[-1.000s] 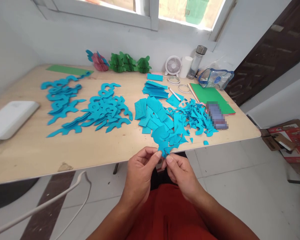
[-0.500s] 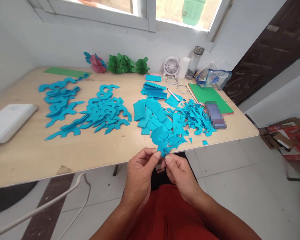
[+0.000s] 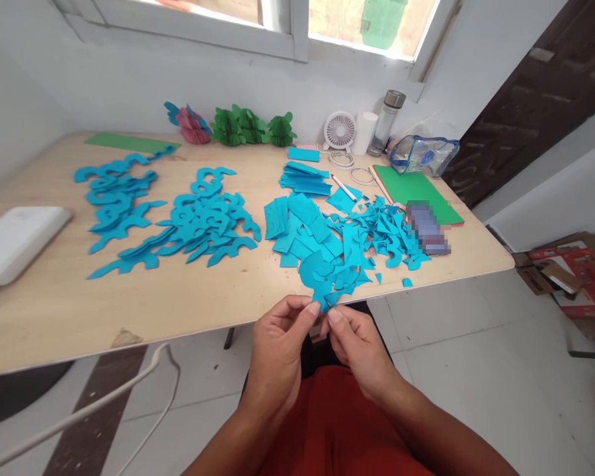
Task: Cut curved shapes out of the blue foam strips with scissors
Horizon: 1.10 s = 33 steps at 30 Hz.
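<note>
Blue paper piece (image 3: 321, 289): just below the middle of the frame, its narrow end by the near edge of the surface (image 3: 193, 304), its rounded part seemingly over loose blue scraps (image 3: 347, 272) (where one stops and the others begin is hard to tell, all being one colour).
Left grip (image 3: 277, 344): thumb and curled forefinger closed to a pinch on the piece's lower left.
Right grip (image 3: 359, 340): likewise pinched, thumb at the lower right; whether it has the same sheet or a separate flap, I cannot tell.
Piece to thumbs: narrow end between the two thumb tips, the rest above them in the frame; the hands near each other but apart.
Two-handed pinch: the step in hand looks like parting or working the cut edge, judged from the pose alone.
Next move on the narrow end: probably calls for light, even pressure with one side steadied, since paper could tear there.
Curvy blue cutouts (image 3: 205, 215): heaped left of centre, a second group of cutouts (image 3: 112, 198) farther left.
Blue rectangles (image 3: 307, 211): just above the held piece.
</note>
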Available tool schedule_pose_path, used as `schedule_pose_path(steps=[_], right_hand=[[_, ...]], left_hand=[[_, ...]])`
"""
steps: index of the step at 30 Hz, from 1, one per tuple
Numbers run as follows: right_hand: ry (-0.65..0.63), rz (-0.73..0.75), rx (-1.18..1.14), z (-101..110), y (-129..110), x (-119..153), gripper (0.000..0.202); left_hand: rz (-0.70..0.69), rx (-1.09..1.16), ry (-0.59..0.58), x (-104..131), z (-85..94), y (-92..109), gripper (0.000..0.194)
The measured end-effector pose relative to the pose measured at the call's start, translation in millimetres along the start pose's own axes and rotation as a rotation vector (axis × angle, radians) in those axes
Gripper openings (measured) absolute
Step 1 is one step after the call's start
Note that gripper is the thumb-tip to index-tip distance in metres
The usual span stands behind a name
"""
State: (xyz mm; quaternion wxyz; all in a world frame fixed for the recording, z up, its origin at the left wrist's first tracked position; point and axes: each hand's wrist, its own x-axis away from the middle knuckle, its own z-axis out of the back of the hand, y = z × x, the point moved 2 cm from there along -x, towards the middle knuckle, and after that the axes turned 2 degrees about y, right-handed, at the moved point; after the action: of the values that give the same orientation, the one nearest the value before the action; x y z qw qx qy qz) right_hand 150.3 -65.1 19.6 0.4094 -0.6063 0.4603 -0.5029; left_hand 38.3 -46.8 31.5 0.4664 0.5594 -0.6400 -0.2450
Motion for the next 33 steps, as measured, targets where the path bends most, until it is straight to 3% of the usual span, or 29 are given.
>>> schedule_pose_path(steps=[14, 24, 27, 33], right_hand=[[0.022, -0.044, -0.068, 12.1, 4.1, -0.1, 0.035], [0.072, -0.045, -0.235, 16.2, -3.2, -14.7, 0.026], [0.074, -0.045, -0.206, 15.3, -2.1, -17.6, 0.026], [0.2, 0.038, -0.046, 13.9, -2.0, -18.9, 0.017]], left_hand=[[0.062, 0.015, -0.003, -5.5, 7.0, -4.9, 0.01], [0.181, 0.026, -0.107, -5.1, 7.8, -5.9, 0.011], [0.151, -0.054, -0.129, -4.3, 8.1, -1.7, 0.012], [0.085, -0.262, -0.139, -3.3, 9.0, -2.3, 0.015]])
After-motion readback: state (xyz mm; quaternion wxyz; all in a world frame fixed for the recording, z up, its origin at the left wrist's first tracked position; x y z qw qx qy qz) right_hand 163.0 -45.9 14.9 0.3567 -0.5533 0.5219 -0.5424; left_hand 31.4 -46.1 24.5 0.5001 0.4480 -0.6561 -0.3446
